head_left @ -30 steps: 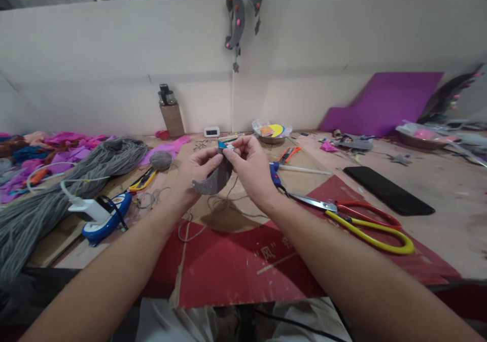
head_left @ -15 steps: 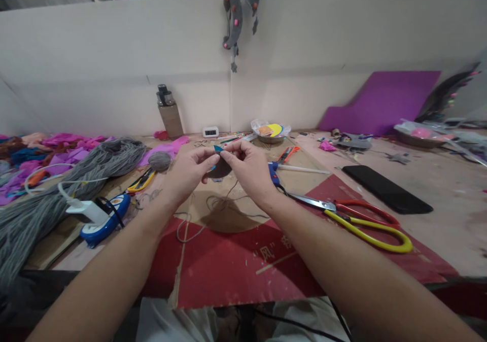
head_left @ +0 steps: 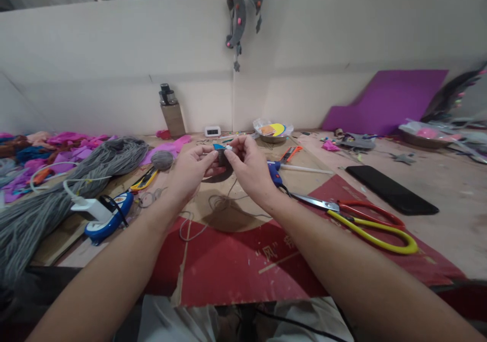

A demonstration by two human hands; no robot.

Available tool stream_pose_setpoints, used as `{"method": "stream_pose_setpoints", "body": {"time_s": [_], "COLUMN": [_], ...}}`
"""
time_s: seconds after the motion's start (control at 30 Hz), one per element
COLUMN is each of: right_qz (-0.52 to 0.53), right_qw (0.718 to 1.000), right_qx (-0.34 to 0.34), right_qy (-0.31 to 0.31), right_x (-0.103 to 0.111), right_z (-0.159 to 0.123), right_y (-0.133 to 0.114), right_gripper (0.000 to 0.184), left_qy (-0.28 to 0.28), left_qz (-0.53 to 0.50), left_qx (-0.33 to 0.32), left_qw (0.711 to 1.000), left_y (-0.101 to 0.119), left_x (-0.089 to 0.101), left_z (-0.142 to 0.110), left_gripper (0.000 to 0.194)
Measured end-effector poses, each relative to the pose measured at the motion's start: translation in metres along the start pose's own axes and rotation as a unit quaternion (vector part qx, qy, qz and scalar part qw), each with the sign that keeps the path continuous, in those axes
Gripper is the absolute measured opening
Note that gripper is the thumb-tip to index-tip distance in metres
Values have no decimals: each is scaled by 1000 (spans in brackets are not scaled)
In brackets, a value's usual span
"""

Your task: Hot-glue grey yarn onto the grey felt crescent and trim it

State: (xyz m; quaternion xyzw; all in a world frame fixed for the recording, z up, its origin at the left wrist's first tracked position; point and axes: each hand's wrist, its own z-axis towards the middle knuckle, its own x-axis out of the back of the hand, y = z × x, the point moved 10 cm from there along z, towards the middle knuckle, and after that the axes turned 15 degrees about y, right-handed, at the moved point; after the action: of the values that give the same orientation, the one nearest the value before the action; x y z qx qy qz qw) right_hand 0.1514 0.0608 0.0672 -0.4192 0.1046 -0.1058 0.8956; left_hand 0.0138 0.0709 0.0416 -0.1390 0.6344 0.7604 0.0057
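Observation:
Both hands meet over the middle of the cardboard, pinching a small dark grey piece (head_left: 223, 160) with a blue tip (head_left: 218, 147), perhaps felt. My left hand (head_left: 196, 167) is closed on its left side, thumb and forefinger at the blue part. On the other side, my right hand (head_left: 249, 164) grips the piece between thumb and fingers, with a small whitish bit near the fingertips. Fingers hide much of the piece. A thin grey yarn strand (head_left: 216, 200) lies in loops on the cardboard (head_left: 243, 266) below the hands.
Scissors (head_left: 365, 223), a glue gun (head_left: 274, 172) and a black phone (head_left: 391, 190) lie on the right. A grey yarn skein (head_left: 76, 184), a yarn ball (head_left: 162, 160), a yellow cutter (head_left: 144, 179) and a blue power strip (head_left: 108, 220) are on the left. A bowl (head_left: 273, 131) stands behind.
The dark piece has been turned between my fingers, so less of its dark face shows below. A whitish bit now shows by the right fingertips. The view has shifted slightly.

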Motion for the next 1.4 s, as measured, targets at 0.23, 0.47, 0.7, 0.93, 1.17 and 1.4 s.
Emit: {"method": "stream_pose_setpoints", "body": {"time_s": [0.23,0.47,0.7,0.93,1.17,1.4], "right_qz": [-4,-27,-184,-391,-514,-429], "right_qw": [1000,997,971,920,841,875], "right_qx": [24,30,5,14,-131,-219], "right_qy": [-14,-69,-150,-24,-105,-52], "right_x": [-2,-13,-22,49,96,102], "right_z": [-2,-16,-13,28,15,14], "right_y": [-1,-8,9,16,98,121], "right_gripper": [3,4,30,22,20,6], "left_qy": [6,88,128,167,183,175], "left_qz": [-4,-26,-50,-102,-105,-86], "left_qx": [-48,-82,-74,-19,-37,-75], "left_qw": [999,992,988,981,977,978], "left_y": [4,13,10,4,4,6], "left_x": [3,21,32,45,50,49], "left_z": [2,8,15,24,27,28], "left_gripper": [24,23,25,19,15,15]}}
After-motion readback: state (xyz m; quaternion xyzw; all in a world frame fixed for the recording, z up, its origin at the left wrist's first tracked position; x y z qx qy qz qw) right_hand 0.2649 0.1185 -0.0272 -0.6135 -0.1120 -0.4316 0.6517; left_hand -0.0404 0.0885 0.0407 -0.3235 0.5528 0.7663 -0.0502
